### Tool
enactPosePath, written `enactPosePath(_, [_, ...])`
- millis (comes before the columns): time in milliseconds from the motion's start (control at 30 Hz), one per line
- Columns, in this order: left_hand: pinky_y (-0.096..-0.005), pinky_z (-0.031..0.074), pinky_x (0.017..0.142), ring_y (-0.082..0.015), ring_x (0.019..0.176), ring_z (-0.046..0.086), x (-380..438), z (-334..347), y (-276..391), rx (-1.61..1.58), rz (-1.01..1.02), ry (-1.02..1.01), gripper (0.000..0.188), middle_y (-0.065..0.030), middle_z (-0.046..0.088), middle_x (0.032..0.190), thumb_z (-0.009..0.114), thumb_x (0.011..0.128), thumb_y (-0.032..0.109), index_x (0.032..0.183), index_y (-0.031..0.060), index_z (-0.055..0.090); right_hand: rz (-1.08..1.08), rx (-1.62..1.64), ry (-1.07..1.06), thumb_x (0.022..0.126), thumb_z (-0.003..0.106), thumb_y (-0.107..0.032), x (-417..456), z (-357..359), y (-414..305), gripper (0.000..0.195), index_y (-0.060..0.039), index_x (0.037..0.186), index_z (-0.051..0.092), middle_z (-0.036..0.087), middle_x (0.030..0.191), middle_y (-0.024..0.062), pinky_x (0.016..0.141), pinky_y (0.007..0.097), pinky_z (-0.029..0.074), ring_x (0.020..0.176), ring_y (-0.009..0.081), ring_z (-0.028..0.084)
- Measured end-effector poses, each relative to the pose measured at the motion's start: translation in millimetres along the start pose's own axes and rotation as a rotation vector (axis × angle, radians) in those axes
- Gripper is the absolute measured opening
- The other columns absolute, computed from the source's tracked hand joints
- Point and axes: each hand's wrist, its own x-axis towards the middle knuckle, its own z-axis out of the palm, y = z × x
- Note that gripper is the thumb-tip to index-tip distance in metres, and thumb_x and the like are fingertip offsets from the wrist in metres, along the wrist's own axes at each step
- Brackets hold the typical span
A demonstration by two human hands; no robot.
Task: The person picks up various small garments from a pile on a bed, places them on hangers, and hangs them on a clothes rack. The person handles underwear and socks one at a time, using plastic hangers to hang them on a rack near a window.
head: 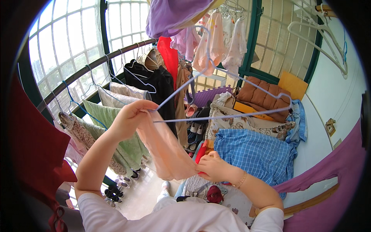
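A thin peach-pink garment [166,150] hangs stretched between my two hands. My left hand [132,120] pinches its upper end together with one corner of a lavender coated-wire hanger [217,117]. My right hand [216,168] grips the garment's lower edge. The hanger's hook [207,37] points up, and its far corner extends to the right, above a bed. Only the garment's upper end meets the hanger. What kind of garment it is, I cannot tell.
On the left, a curved rail [89,68] carries hangers with towels [101,111] and a black garment [153,81]. Above hangs a purple cloth [176,17]; small clothes [211,43] hang behind. A blue checked cloth [252,153] lies right. Shoes [113,193] stand on the floor.
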Motion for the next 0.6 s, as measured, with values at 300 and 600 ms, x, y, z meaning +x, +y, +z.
enactPosePath(300, [-0.0235, 0.044, 0.083, -0.0093, 0.092, 0.056, -10.3, -44.2, -31.0, 0.181, -0.016, 0.045, 0.029, -0.0023, 0.062, 0.099, 0.046, 0.085, -0.008, 0.108, -0.0005, 0.062, -0.172, 0.022, 0.053, 0.070, 0.068, -0.015, -26.5, -76.6, -20.8, 0.011, -0.0135, 0.080, 0.063, 0.060, 0.110, 0.0001, 0.074, 0.0351, 0.041, 0.088, 0.0177, 0.056])
enactPosePath(600, [-0.0249, 0.045, 0.084, -0.0132, 0.093, 0.059, -10.2, -57.3, -59.0, 0.234, -0.022, 0.037, 0.019, -0.0053, 0.062, 0.097, 0.050, 0.084, -0.008, 0.097, -0.0015, 0.062, 0.114, -0.283, 0.377, 0.060, 0.063, -0.003, -70.1, -149.1, 24.6, 0.014, -0.0088, 0.070, 0.056, 0.062, 0.083, 0.0023, 0.073, 0.0326, 0.044, 0.076, 0.0201, 0.059])
